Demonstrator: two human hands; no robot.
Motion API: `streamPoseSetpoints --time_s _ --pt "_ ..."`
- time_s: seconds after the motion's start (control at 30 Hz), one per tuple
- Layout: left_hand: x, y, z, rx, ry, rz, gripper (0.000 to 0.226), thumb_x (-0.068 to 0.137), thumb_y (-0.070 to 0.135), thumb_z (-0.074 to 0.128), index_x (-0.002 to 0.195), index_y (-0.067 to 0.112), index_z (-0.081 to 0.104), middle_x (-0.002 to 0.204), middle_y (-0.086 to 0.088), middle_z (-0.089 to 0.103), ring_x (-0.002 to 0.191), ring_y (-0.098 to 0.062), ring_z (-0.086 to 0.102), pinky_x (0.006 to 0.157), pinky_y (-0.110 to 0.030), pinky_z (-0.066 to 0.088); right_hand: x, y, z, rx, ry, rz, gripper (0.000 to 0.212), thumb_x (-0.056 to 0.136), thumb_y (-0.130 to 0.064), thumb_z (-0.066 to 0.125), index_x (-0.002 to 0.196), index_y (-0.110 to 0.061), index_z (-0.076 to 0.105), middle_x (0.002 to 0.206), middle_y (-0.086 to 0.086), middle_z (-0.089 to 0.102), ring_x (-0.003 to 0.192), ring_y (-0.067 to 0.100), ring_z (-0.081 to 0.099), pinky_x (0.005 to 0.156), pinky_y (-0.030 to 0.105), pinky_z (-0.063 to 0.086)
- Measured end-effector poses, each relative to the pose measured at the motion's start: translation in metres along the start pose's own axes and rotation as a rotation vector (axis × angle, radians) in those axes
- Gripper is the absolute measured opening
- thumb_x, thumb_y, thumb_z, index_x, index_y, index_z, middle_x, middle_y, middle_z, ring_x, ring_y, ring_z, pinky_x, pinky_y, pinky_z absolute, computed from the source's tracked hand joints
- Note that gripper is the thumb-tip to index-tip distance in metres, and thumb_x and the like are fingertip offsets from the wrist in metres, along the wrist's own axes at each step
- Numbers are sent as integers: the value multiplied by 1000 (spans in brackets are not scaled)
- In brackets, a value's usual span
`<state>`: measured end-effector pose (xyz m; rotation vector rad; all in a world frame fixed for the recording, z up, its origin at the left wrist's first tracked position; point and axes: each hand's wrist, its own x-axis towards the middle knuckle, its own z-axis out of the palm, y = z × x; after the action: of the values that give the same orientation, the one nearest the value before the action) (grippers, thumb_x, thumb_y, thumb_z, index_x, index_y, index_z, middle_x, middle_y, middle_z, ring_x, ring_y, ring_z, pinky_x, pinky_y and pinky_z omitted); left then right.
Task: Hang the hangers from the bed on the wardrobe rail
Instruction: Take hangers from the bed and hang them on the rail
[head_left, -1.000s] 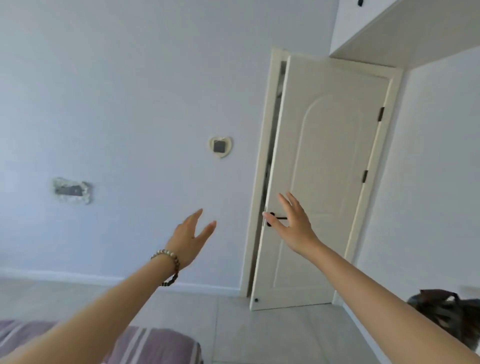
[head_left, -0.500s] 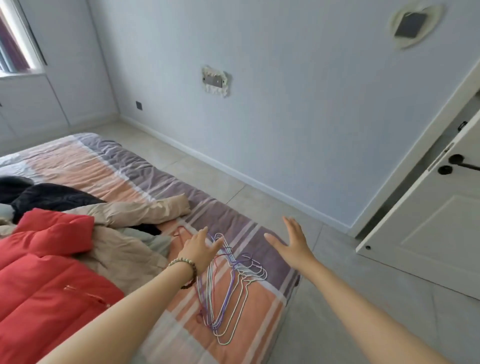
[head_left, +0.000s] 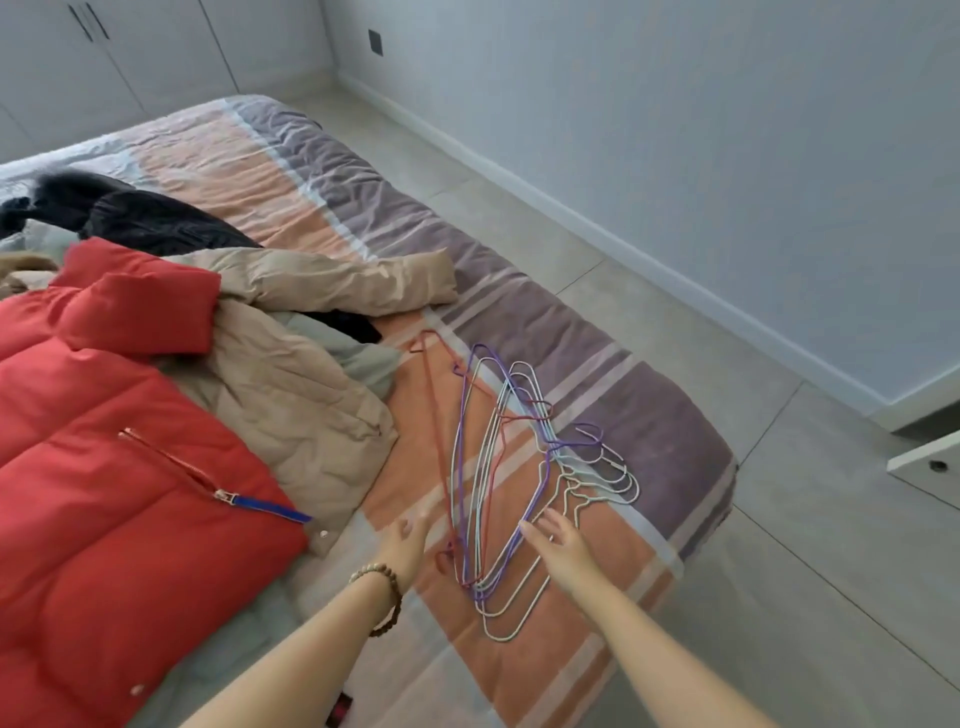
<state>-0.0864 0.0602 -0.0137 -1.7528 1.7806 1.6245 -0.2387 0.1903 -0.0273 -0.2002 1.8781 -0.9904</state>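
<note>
Bed (head_left: 655, 419) bears wire hangers (head_left: 497, 480); left hand (head_left: 409, 546), right hand (head_left: 563, 546) outstretched beside them.

View swung down onto bed (head_left: 649, 415), L grip (head_left: 408, 543) & R grip (head_left: 561, 545) dropped in close, flanking hangers (head_left: 519, 483)

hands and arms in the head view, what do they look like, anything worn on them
Both arms are bare, with no sleeves in view on the left forearm or the right forearm. A bracelet of round beads circles the wrist of the left hand; its beads run from pale beige to darker brown. The right hand and its wrist show no ring, watch or band.
</note>
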Motion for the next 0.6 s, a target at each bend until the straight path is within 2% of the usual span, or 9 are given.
streamPoseSetpoints --time_s 0.17,0.33,0.4,0.47,0.53,0.6 --pt "37 -20 24 -74 4 -43 59 98 48 19 144 13 30 150 -7 31 138 -24 31 112 -34 23 42 18 31 116 -64 34 65 88 -25 63 143 -10 33 143 10 45 129 22 45 110 36 35" --pt "61 -25 45 -185 -15 -48 60 97 49 12 140 17 38 142 -9 44 128 -24 44 107 -33 34 71 22 55 204 -80 72 61 93 -25 56 145 -8 29 143 13 44 127 22 47 110 37 35" --pt "64 -24 46 -216 -24 -32 60 98 47 10 138 17 43 139 -8 48 126 -23 47 102 -31 37 75 19 63 199 -94 78 57 94 -21 54 144 -7 31 134 13 52 105 18 58 98 30 43" --pt "65 -24 44 -207 -22 -47 60 99 47 12 135 15 47 136 -7 51 126 -24 47 107 -34 34 74 15 69 152 -97 60 49 95 -12 51 142 -7 36 118 10 58 79 11 59 83 26 47" --pt "63 -24 38 -209 -14 -37 57 98 47 20 129 12 53 129 -5 56 121 -23 51 105 -34 36 69 11 71 140 -96 36 44 95 -4 50 138 -8 41 108 8 60 70 10 61 74 24 50" --pt "57 -21 33 -266 -14 17 47 99 38 31 123 6 55 112 -4 64 101 -17 59 89 -28 44 57 3 69 176 -123 21 40 93 1 50 132 -8 46 97 7 62 67 12 62 62 20 54"
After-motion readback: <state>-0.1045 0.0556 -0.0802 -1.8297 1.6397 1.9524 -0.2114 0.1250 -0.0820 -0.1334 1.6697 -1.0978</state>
